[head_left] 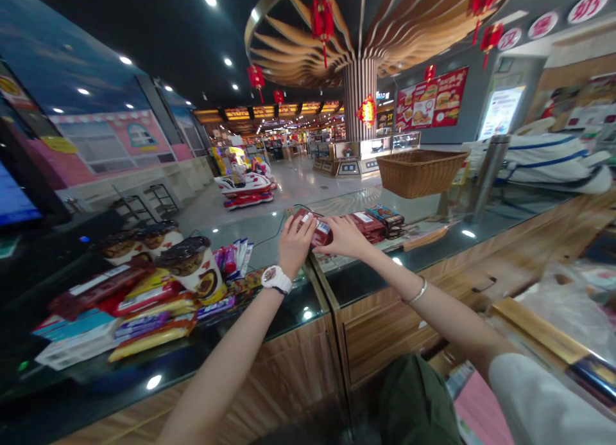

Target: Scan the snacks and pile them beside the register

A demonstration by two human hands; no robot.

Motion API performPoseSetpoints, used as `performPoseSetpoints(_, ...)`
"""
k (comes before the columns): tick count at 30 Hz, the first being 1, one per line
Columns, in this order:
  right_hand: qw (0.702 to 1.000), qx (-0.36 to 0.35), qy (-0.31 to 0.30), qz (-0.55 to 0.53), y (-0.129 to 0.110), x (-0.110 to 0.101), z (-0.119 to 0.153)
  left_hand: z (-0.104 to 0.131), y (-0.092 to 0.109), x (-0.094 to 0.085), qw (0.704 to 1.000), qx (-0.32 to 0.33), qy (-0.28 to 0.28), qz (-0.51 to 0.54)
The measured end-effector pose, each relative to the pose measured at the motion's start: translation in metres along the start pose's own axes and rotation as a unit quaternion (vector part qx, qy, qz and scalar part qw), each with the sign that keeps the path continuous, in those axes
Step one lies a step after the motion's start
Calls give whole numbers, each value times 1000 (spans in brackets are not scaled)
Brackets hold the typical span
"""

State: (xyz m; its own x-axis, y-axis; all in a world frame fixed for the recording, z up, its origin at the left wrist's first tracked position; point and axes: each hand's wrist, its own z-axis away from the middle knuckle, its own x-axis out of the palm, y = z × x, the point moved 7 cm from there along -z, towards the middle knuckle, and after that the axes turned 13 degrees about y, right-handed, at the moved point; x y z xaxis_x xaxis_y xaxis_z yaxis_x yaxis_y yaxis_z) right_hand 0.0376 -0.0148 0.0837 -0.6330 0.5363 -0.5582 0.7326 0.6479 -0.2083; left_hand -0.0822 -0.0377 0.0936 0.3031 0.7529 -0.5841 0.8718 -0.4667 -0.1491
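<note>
My left hand (pixel 297 241), with a white watch at its wrist, is closed on a brown snack pack (pixel 320 230) with a white label. From the other side my right hand (pixel 344 235), wearing a silver bangle, grips the same pack. The pack is over the seam between two glass counter sections. Just right of my right hand lie more brown packs (pixel 366 221), with a blue-and-brown pack (pixel 386 215) behind them. How many packs are between my hands cannot be made out.
To the left stand several lidded cups (pixel 195 265) beside piled yellow snack bags (pixel 154 342), a long brown pack (pixel 99 287) and purple tubes (pixel 226 259). A wicker basket (pixel 421 172) sits at the back right, near a metal post (pixel 489 175). White-and-blue cloth (pixel 548 159) lies beyond.
</note>
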Motion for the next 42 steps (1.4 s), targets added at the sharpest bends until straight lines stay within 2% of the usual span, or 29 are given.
performPoseSetpoints(7,997,-36,18,-67,-33,32,-25,19,-39,-14,997,-34,-1,-67)
performPoseSetpoints(13,987,-125,21,-99,-50,50,-45,30,-58,-24,992,-69,14,-103)
performPoseSetpoints(17,979,-169,14,-109,-54,58,-44,37,-68,-26,992,-72,8,-103)
performPoseSetpoints(25,972,-203,11,-114,-47,52,-33,36,-70,-32,997,-40,-17,-64)
performPoseSetpoints(32,965,-232,20,-119,-46,59,-25,37,-67,-34,997,-13,-23,-68)
performPoseSetpoints(42,969,-219,15,-118,-44,63,-20,35,-72,-31,997,-7,-19,-70)
